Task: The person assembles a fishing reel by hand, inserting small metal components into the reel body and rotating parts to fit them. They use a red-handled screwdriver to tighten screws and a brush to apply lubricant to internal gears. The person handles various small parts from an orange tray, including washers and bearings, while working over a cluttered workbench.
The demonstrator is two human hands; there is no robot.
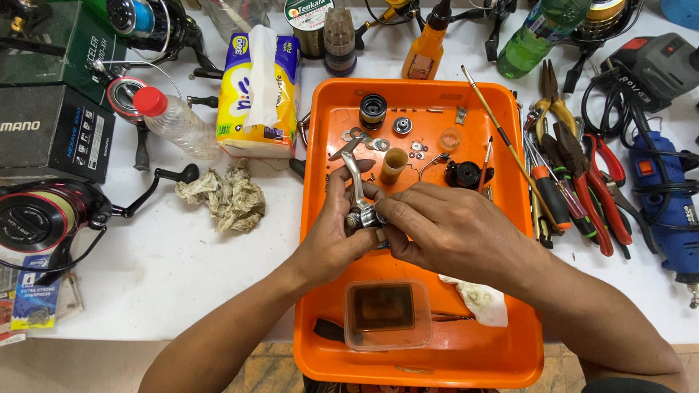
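Left hand (331,236): fingers clenched round a silver fishing-reel handle part (358,196), its arm rising from the fist; this hand steadies the piece.
Right hand (444,229): fingertips pinched on the lower end of the same part, at the small joint, seemingly for fine work there.
Where held: above the middle of the orange tray (510,342), so a dropped piece would likely land inside.
Tray's far end: black spool (373,110), washers (378,144), a tan sleeve (393,164) and a black reel piece (461,175), spread singly.
Tray's near end: clear tub of brown liquid (386,314), white rag (480,300) beside it.
Counter, right edge: pliers and screwdrivers (575,182), within reach of that hand.
Counter, left: tissue pack (258,94), crumpled rag (226,196).
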